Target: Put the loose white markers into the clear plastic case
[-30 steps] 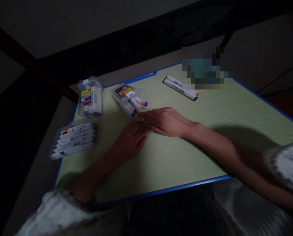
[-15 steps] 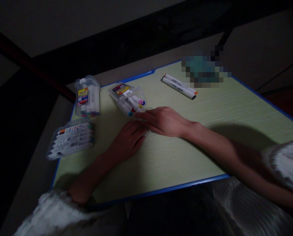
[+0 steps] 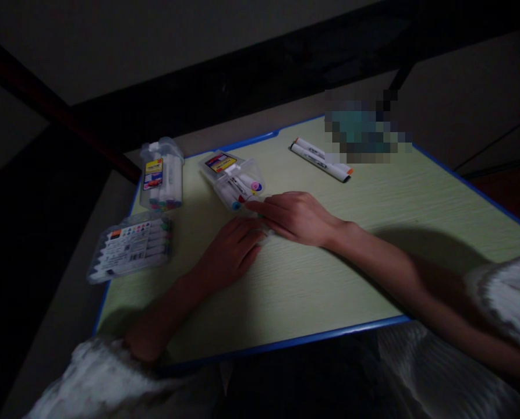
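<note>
A clear plastic marker case [image 3: 218, 166] lies on the table with several white markers [image 3: 237, 191] in it, their coloured ends towards me. My right hand [image 3: 297, 218] reaches over the near end of this case, its fingers closed together over a white marker; a green end peeks out below them. Clear plastic shows between my two hands. Close by, my left hand [image 3: 231, 250] rests low with its fingers bent against the plastic's near edge. My fingers hide much of what they touch.
A filled marker case [image 3: 161, 177] stands at the back left, and another case [image 3: 131, 247] lies at the left edge. Two loose markers [image 3: 321, 160] lie side by side near the back. Behind them is a pixelated greenish object [image 3: 356, 128]. The table [image 3: 329, 291] has a blue rim.
The whole view has shifted slightly, so things sit a little lower and further right. My hands stay at the case; a green end now shows under my right fingers.
</note>
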Action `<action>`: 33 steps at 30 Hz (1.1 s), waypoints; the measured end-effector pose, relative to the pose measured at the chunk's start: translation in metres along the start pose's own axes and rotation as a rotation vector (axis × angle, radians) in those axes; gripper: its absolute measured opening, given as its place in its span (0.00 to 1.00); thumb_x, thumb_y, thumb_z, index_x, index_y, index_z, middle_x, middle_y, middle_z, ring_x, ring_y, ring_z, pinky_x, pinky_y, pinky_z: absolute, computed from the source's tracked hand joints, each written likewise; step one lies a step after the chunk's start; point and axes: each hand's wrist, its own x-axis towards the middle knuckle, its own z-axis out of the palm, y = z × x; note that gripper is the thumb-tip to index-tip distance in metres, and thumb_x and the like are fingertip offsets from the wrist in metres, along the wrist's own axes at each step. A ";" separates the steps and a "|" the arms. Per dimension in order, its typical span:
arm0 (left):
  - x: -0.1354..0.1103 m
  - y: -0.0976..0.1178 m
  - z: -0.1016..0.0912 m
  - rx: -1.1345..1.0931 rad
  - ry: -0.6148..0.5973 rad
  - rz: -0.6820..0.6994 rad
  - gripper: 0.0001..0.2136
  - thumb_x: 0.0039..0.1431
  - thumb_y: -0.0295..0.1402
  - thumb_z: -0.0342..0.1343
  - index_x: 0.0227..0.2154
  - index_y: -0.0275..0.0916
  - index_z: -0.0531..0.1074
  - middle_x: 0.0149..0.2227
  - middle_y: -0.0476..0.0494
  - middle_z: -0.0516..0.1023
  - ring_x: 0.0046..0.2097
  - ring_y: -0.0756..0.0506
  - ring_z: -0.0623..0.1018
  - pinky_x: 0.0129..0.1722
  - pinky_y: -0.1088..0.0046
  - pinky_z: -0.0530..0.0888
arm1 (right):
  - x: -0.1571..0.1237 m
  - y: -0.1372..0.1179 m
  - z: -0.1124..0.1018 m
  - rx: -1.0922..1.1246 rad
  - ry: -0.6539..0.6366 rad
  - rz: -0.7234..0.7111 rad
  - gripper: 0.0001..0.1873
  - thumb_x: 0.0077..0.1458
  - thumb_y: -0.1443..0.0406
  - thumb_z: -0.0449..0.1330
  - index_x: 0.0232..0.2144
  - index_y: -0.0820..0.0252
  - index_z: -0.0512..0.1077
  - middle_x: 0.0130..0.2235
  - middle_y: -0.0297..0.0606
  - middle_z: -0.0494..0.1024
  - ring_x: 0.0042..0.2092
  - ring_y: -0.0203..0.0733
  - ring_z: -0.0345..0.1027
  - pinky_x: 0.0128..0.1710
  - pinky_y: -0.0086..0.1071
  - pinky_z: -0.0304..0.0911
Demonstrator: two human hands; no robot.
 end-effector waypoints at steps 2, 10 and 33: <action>0.000 0.000 0.000 -0.004 0.000 -0.003 0.10 0.60 0.29 0.45 0.40 0.34 0.68 0.44 0.37 0.71 0.48 0.42 0.68 0.48 0.59 0.70 | 0.000 0.000 0.000 -0.004 0.016 -0.003 0.21 0.61 0.64 0.40 0.52 0.65 0.63 0.33 0.42 0.74 0.33 0.38 0.65 0.31 0.31 0.54; -0.002 0.000 -0.002 0.007 -0.008 -0.007 0.10 0.60 0.29 0.45 0.40 0.33 0.68 0.44 0.37 0.71 0.48 0.42 0.68 0.49 0.60 0.69 | 0.002 -0.003 0.002 0.041 0.116 0.035 0.22 0.60 0.63 0.40 0.48 0.68 0.67 0.31 0.42 0.75 0.32 0.39 0.65 0.31 0.32 0.55; -0.003 0.000 -0.008 0.032 -0.004 0.003 0.10 0.59 0.28 0.45 0.41 0.33 0.68 0.42 0.37 0.71 0.48 0.43 0.68 0.50 0.59 0.69 | 0.011 -0.013 0.005 0.179 0.282 0.113 0.17 0.58 0.66 0.46 0.44 0.68 0.69 0.30 0.41 0.76 0.31 0.40 0.66 0.37 0.35 0.54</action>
